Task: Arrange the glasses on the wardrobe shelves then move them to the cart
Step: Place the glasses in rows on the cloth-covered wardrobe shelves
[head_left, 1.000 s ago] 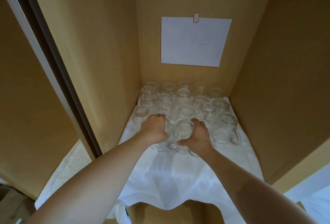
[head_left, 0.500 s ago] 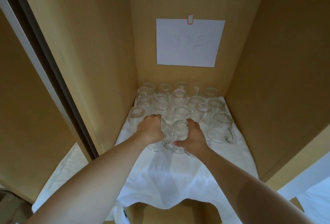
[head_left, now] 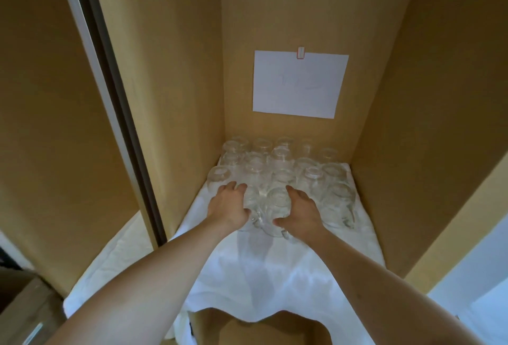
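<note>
Two hands flank the front glass mugs (head_left: 276,208) on the wardrobe shelf. Since a second ago the left hand (head_left: 229,204) and right hand (head_left: 301,211) have uncurled from clasping to loose, released grips, fingers straighter against the glass: likely set down, arranging ongoing. White cloth (head_left: 264,270) covers the shelf; paper sheet (head_left: 299,84) is taped on the back panel.
</note>
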The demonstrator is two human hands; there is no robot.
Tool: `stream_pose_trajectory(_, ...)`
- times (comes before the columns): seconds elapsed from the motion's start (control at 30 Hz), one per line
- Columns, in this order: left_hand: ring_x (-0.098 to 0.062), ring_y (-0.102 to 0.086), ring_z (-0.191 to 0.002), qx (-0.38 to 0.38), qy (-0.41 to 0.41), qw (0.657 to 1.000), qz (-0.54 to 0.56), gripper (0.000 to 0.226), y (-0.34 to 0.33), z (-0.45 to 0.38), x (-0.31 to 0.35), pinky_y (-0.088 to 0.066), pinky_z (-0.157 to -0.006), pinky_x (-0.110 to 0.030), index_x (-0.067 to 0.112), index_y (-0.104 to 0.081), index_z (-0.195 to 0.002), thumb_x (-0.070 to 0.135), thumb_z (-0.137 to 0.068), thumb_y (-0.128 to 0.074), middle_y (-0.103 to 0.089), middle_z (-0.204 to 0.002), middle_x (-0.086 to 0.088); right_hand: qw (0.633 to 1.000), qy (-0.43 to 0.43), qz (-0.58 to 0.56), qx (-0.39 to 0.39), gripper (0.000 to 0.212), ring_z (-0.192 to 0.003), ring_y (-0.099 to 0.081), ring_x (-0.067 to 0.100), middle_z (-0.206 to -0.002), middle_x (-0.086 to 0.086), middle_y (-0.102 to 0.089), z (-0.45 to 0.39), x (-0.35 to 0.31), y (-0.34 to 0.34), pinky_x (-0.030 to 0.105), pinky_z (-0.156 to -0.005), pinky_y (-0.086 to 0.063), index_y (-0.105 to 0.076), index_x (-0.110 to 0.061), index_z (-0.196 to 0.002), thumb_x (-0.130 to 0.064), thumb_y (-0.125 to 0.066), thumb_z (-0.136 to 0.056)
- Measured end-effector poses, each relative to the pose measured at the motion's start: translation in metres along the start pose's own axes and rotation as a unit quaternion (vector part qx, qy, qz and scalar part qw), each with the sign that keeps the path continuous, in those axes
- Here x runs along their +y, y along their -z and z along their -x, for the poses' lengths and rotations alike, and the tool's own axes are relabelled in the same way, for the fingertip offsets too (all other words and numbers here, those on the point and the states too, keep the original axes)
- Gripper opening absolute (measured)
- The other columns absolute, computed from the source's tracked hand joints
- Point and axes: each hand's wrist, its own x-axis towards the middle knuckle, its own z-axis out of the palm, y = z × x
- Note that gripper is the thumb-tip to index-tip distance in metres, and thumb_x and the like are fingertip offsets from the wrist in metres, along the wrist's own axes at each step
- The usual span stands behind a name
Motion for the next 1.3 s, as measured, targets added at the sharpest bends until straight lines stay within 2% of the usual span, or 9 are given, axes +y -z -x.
stream_pose_trajectory(0.2,-0.03,-0.036,-0.142,0.014,0.037,0.999,0.001,0.07,0.008,0.024,0.002,-0.046,-0.105,-0.044,0.023,-0.039,-0.153,0.039,-0.092,-0.069,-0.041,-0.154,-0.007,1.0,0.022,0.018,0.002,0.096,-0.143,-0.032,0.032,-0.159,0.007,-0.032,0.014,0.001,-0.001,0.04,-0.113,-0.038,-0.023,-0.021,-0.159,-0.042,-0.079,-0.083)
stream_pose_trajectory(0.43,-0.03,-0.043,-0.135,0.035,0.061,0.998,0.0,0.064,0.012,0.059,0.001,-0.045,-0.104,-0.044,0.02,-0.043,-0.149,0.041,-0.093,-0.066,-0.047,-0.147,-0.006,0.995,0.076,0.066,0.026,0.084,-0.148,-0.024,0.028,-0.161,0.0,-0.032,0.027,-0.006,-0.013,0.041,-0.116,-0.029,-0.028,-0.028,-0.157,-0.051,-0.07,-0.087)
stream_pose_trajectory(0.67,-0.03,-0.036,-0.141,0.027,0.089,0.996,-0.017,0.066,0.016,0.094,-0.016,-0.042,-0.108,-0.042,0.021,-0.039,-0.152,0.043,-0.094,-0.064,-0.041,-0.154,-0.007,0.991,0.118,0.058,0.023,0.082,-0.147,-0.026,0.029,-0.16,0.001,-0.034,0.037,-0.029,-0.036,0.043,-0.118,-0.03,-0.032,-0.028,-0.156,-0.053,-0.069,-0.086)
stream_pose_trajectory(0.83,-0.029,-0.035,-0.142,0.02,0.117,0.993,-0.018,0.066,0.024,0.111,-0.042,-0.042,-0.11,-0.044,0.02,-0.039,-0.152,0.042,-0.095,-0.063,-0.04,-0.155,-0.005,0.99,0.133,0.045,0.01,0.08,-0.147,-0.026,0.027,-0.161,0.0,-0.032,0.045,-0.05,-0.057,0.043,-0.117,-0.029,-0.032,-0.028,-0.155,-0.054,-0.067,-0.088)
stream_pose_trajectory(0.93,-0.029,-0.039,-0.139,0.014,0.121,0.993,-0.01,0.066,0.025,0.121,-0.06,-0.042,-0.108,-0.041,0.02,-0.04,-0.152,0.041,-0.095,-0.065,-0.044,-0.151,-0.004,0.99,0.133,0.051,-0.004,0.08,-0.149,-0.023,0.028,-0.162,0.001,-0.03,0.05,-0.065,-0.072,0.042,-0.118,-0.027,-0.031,-0.028,-0.156,-0.054,-0.066,-0.089)
stream_pose_trajectory(1.3,-0.029,-0.049,-0.128,-0.061,0.096,0.993,-0.005,0.057,0.02,0.17,-0.165,-0.051,-0.097,-0.044,0.018,-0.048,-0.145,0.037,-0.094,-0.064,-0.052,-0.136,-0.005,0.994,0.071,0.078,-0.008,0.078,-0.146,-0.028,0.028,-0.161,0.001,-0.032,0.079,-0.136,-0.139,0.04,-0.115,-0.031,-0.033,-0.028,-0.156,-0.051,-0.067,-0.09)
